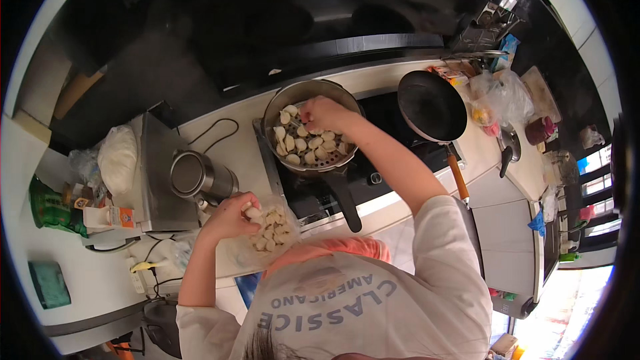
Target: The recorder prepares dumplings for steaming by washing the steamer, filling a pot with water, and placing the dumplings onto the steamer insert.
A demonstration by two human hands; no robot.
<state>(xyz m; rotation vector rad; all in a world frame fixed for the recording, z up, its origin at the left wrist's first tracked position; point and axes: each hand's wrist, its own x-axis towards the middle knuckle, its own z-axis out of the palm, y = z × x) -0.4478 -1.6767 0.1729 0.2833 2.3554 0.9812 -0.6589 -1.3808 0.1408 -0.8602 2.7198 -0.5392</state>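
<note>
A pale dumpling (253,211) is pinched in the fingers of my left hand (230,219). That hand is over an opened clear plastic bag (240,250), where several more dumplings (270,232) lie together. My right hand (325,113) reaches down inside a large metal pot (350,97) on the stove. Its fingers are bunched low among the dumplings, and what they hold, if anything, is hidden. Several dumplings (315,149) rest on a perforated steamer tray (327,162) within the pot. A long black handle (342,202) extends from the pot towards me.
A black frying pan (432,105) with a wooden handle (457,175) occupies the right side of the black cooktop (305,192). On the left are a steel kettle (200,175) and a metal-sided appliance (167,180). Plastic bags (505,97) crowd the right counter.
</note>
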